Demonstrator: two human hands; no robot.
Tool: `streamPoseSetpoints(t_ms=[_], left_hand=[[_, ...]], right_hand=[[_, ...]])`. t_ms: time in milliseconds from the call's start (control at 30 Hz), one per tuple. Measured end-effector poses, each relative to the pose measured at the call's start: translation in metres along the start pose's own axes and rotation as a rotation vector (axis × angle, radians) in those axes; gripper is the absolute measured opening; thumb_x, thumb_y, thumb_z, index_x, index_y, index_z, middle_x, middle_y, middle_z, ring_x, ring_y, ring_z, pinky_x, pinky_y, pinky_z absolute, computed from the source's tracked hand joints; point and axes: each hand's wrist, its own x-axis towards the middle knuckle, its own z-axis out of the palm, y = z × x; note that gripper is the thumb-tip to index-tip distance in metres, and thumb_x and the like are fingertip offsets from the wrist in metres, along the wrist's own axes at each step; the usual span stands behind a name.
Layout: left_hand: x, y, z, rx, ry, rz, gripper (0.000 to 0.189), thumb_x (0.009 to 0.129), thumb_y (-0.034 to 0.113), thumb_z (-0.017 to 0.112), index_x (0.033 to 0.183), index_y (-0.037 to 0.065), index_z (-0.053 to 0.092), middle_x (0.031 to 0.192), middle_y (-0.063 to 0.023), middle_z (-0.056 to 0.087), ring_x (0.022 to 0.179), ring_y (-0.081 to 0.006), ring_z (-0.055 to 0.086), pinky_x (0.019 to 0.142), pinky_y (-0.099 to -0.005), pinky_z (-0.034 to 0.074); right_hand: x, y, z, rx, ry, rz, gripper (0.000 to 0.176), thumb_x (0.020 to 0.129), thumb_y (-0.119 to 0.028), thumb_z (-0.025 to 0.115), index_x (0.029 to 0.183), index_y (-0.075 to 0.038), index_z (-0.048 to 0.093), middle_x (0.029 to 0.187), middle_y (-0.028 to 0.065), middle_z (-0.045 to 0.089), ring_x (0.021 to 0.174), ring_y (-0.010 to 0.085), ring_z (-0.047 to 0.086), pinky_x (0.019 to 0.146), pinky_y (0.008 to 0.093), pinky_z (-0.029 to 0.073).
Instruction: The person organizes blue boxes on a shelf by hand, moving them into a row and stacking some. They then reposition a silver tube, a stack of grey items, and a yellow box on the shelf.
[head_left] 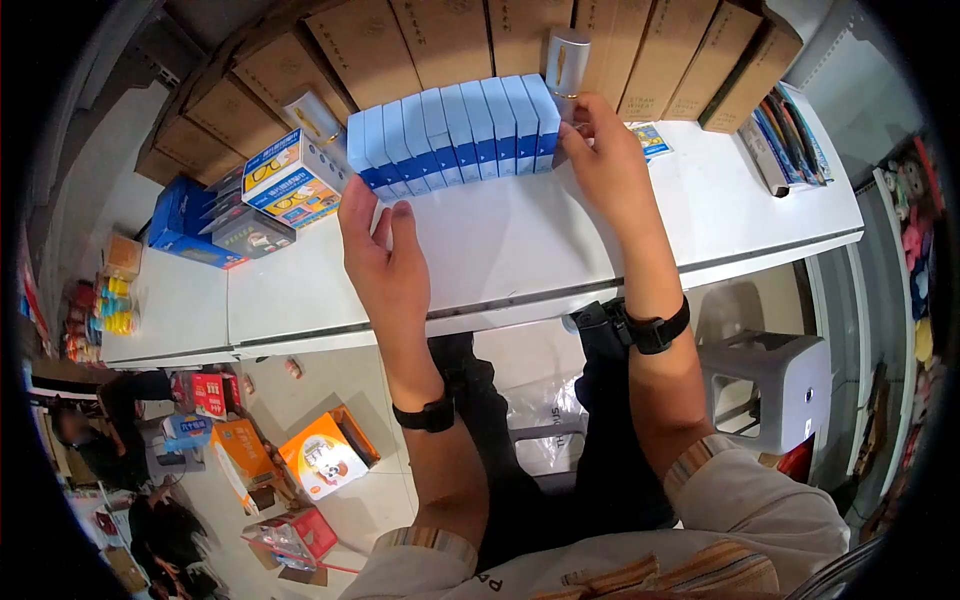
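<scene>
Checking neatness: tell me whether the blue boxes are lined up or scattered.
Lined up: the blue boxes sit side by side in one row between the left hand and right hand.

"STRAW WHEAT" on brown cartons [676,60] at the right; lettering on the orange box [325,455] unclear.
</scene>
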Motion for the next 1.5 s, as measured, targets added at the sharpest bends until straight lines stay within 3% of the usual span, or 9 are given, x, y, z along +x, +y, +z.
streamPoseSetpoints(t_ms=[267,467,567,667,767,1067,1267,1367,1500], left_hand=[[0.000,0.005,0.000,0.042,0.013,-0.016,0.051,0.099,0.003,0.060,0.147,0.000,0.045,0.143,-0.0195,0.056,0.133,-0.0277,0.055,0.106,-0.0388,0.050],[-0.001,0.007,0.002,0.043,0.021,-0.038,0.051,0.099,0.003,0.059,0.148,-0.001,0.044,0.142,-0.0207,0.056,0.133,-0.0279,0.055,0.108,-0.0382,0.048],[-0.001,0.008,0.003,0.037,0.026,-0.042,0.050,0.100,0.001,0.056,0.149,-0.002,0.043,0.143,-0.0204,0.056,0.135,-0.0261,0.054,0.111,-0.0358,0.045],[-0.001,0.007,0.003,0.016,0.013,-0.032,0.051,0.100,0.001,0.056,0.149,-0.002,0.043,0.144,-0.0204,0.056,0.135,-0.0264,0.054,0.111,-0.0361,0.045],[-0.001,0.007,0.002,0.031,0.006,-0.013,0.050,0.099,0.002,0.057,0.148,-0.001,0.044,0.143,-0.0211,0.056,0.135,-0.0278,0.054,0.110,-0.0376,0.046],[0.000,0.005,0.001,0.043,0.015,-0.017,0.051,0.098,0.002,0.060,0.147,0.001,0.045,0.143,-0.0220,0.056,0.135,-0.0303,0.054,0.108,-0.0410,0.048],[-0.001,0.007,0.002,0.055,0.015,-0.018,0.052,0.098,0.001,0.060,0.147,0.002,0.045,0.143,-0.0213,0.055,0.135,-0.0306,0.054,0.108,-0.0405,0.049],[-0.001,0.008,0.002,0.068,0.017,-0.024,0.052,0.098,0.001,0.060,0.147,0.002,0.045,0.143,-0.0214,0.055,0.135,-0.0306,0.054,0.108,-0.0403,0.049],[-0.001,0.007,0.002,0.075,0.019,-0.024,0.052,0.098,0.001,0.060,0.148,0.002,0.044,0.143,-0.0213,0.055,0.135,-0.0306,0.054,0.108,-0.0402,0.049]], right_hand=[[0.002,0.002,-0.001,-0.247,-0.008,-0.033,0.023,0.095,-0.012,0.065,0.113,-0.001,0.057,0.104,0.0249,0.069,0.099,0.0444,0.066,0.086,0.0494,0.052],[0.004,0.003,-0.002,-0.108,0.048,0.047,0.027,0.094,-0.009,0.065,0.117,-0.001,0.056,0.109,0.0245,0.068,0.104,0.0435,0.065,0.088,0.0498,0.051],[0.004,0.008,-0.001,-0.137,0.060,0.021,0.031,0.095,-0.008,0.066,0.124,-0.004,0.054,0.106,0.0175,0.072,0.097,0.0328,0.070,0.086,0.0390,0.055],[0.005,0.012,0.000,-0.193,0.067,-0.034,0.030,0.095,-0.007,0.066,0.123,-0.003,0.055,0.106,0.0169,0.072,0.096,0.0319,0.071,0.085,0.0388,0.055],[0.005,0.009,-0.001,-0.173,0.070,-0.053,0.025,0.093,-0.007,0.066,0.116,0.000,0.058,0.109,0.0213,0.070,0.101,0.0409,0.067,0.087,0.0468,0.053],[0.002,0.005,-0.001,-0.129,0.139,-0.036,0.022,0.092,-0.005,0.067,0.112,0.001,0.059,0.097,0.0224,0.072,0.091,0.0404,0.070,0.080,0.0449,0.055],[0.005,0.011,-0.003,-0.194,0.100,-0.010,0.024,0.094,-0.005,0.068,0.116,-0.003,0.060,0.104,0.0158,0.074,0.091,0.0284,0.074,0.081,0.0364,0.057],[0.004,0.008,-0.001,-0.158,0.139,-0.037,0.014,0.089,-0.002,0.069,0.102,0.001,0.064,0.096,0.0225,0.071,0.090,0.0391,0.070,0.080,0.0443,0.055],[0.004,0.004,-0.001,-0.138,0.123,0.022,0.017,0.088,-0.005,0.071,0.102,0.001,0.065,0.099,0.0225,0.071,0.091,0.0382,0.070,0.081,0.0442,0.055]])
